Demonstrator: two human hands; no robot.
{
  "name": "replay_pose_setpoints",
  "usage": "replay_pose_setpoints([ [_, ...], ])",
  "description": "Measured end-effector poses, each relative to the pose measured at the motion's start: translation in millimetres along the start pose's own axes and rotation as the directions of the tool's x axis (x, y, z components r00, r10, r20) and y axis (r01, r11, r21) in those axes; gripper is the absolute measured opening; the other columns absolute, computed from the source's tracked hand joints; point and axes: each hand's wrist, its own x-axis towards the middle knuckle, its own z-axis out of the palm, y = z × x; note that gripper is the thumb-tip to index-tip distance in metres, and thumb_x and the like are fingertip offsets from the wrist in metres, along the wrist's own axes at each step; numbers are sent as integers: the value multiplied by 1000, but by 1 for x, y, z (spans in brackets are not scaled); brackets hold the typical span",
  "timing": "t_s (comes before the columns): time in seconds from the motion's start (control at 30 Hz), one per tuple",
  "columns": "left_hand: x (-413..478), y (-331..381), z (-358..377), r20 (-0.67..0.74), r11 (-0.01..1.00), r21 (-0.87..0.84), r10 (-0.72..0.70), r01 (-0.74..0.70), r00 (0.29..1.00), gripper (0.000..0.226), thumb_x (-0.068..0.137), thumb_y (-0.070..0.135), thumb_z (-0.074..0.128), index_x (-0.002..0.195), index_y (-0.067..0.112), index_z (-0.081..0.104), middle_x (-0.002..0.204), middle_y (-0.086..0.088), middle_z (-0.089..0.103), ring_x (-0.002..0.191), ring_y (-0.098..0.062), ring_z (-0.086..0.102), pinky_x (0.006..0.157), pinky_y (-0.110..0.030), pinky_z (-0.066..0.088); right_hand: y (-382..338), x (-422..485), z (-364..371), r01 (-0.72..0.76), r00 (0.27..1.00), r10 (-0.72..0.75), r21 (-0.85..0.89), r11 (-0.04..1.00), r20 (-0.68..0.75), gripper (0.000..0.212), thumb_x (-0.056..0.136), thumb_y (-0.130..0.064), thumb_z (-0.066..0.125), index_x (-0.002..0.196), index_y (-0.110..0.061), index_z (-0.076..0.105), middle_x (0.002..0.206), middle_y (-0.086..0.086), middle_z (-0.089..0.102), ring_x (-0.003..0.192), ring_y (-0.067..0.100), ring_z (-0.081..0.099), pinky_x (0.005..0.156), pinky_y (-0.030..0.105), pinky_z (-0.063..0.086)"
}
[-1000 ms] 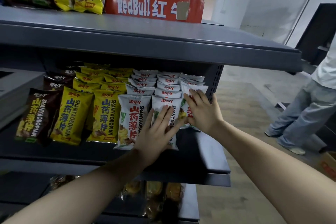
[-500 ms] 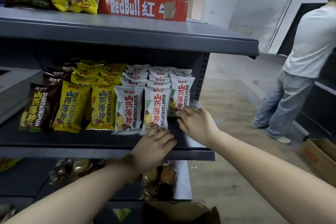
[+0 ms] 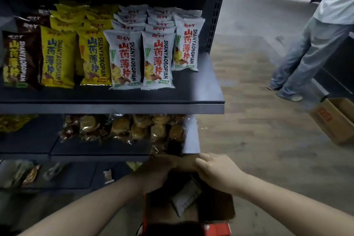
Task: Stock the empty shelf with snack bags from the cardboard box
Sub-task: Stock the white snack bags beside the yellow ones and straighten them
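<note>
The dark shelf (image 3: pixel 115 108) holds rows of snack bags: brown (image 3: pixel 19 59) at the left, yellow (image 3: pixel 57 57) beside them, white (image 3: pixel 124 59) on the right. The rightmost white row (image 3: pixel 184 48) sits further back, with bare shelf in front of it. Below, the open cardboard box (image 3: pixel 214 205) has a white bag (image 3: pixel 185 195) lying inside. My right hand (image 3: pixel 216 172) touches the box's far flap, fingers loosely bent. In shadow over the box's left side is my left hand (image 3: pixel 155 174); its fingers are not discernible.
A lower shelf carries clear packets of baked goods (image 3: pixel 124 128). A person in jeans (image 3: pixel 310 53) stands on the wood floor to the right, next to a second cardboard box (image 3: pixel 335 119). Something red (image 3: pixel 216 229) shows below my box.
Both hands have left the white bags on the shelf and dropped to the cardboard box. My view has tilted down, and the top shelf has gone out of sight.
</note>
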Motion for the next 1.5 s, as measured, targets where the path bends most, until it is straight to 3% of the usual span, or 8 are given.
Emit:
replay_pose_setpoints([
  [0.17, 13, 7, 52, 275, 972, -16, -222, 235, 936, 30, 95, 25, 41, 122, 16, 46, 118, -10, 53, 106, -30, 53, 87, -42, 47, -2, -12, 70, -267, 884, 184, 139, 954, 430, 22, 95, -29, 43, 110, -16, 53, 111, 7, 57, 101, 30, 58, 65, 34, 37],
  [0.37, 24, 8, 104, 434, 879, -108, -378, 464, 818, 31, 96, 25, 41, 121, 6, 43, 118, -16, 54, 107, -32, 54, 89, -38, 47, 5, -5, 146, -577, 642, 278, 211, 789, 715, 32, 96, -22, 45, 124, -9, 52, 122, 13, 61, 107, 30, 59, 88, 40, 50],
  [0.73, 66, -30, 184, 497, 692, -28, -617, 722, 610, 39, 100, 24, 38, 136, 8, 44, 136, -13, 50, 126, -28, 48, 102, -34, 38, 43, 10, 253, -562, 552, 364, 12, 827, 750, 58, 98, -21, 42, 152, -16, 21, 160, 5, 16, 143, 27, 28, 112, 38, 30],
  [1.0, 85, -37, 236, 557, 652, -54, -609, 756, 565, 39, 103, 26, 30, 135, 10, 46, 141, -13, 45, 130, -25, 44, 108, -32, 34, 25, 22, 325, -152, 614, 157, -79, 985, 773, 50, 105, -28, 22, 154, -18, 15, 162, 10, 4, 148, 32, -2, 116, 51, -10],
  [1.27, 90, -41, 251, 640, 499, -64, -644, 864, 419, 42, 103, 19, 32, 141, 3, 38, 145, -19, 40, 135, -31, 38, 112, -38, 30, 22, 7, 346, -718, 535, 450, 105, 688, 715, 77, 95, -61, 34, 154, -25, 0, 162, 2, -1, 149, 23, 0, 121, 34, 2],
  [1.37, 92, -46, 260, 617, 489, -73, -663, 869, 424, 44, 104, 18, 25, 144, 2, 33, 150, -20, 31, 139, -32, 31, 115, -41, 24, 26, 1, 361, -683, 537, 409, 95, 724, 738, 82, 87, -76, 3, 154, -29, 1, 162, 1, -4, 149, 24, -6, 117, 38, -10],
  [1.43, 93, -46, 263, 611, 413, -134, -682, 901, 403, 43, 104, 13, 22, 144, -1, 30, 151, -22, 29, 139, -34, 30, 116, -42, 23, 21, 0, 365, -736, 514, 395, 156, 659, 761, 81, 86, -66, -12, 154, -23, -7, 161, 6, -12, 148, 17, -14, 115, 41, -16],
  [1.5, 91, -45, 261, 586, 411, -181, -685, 894, 433, 42, 103, 14, 24, 142, 0, 33, 148, -22, 33, 137, -33, 34, 114, -40, 27, 19, 5, 358, -785, 534, 396, 265, 560, 747, 67, 102, -44, 19, 153, -9, -7, 159, 7, -7, 144, -4, -6, 120, 30, 4],
])
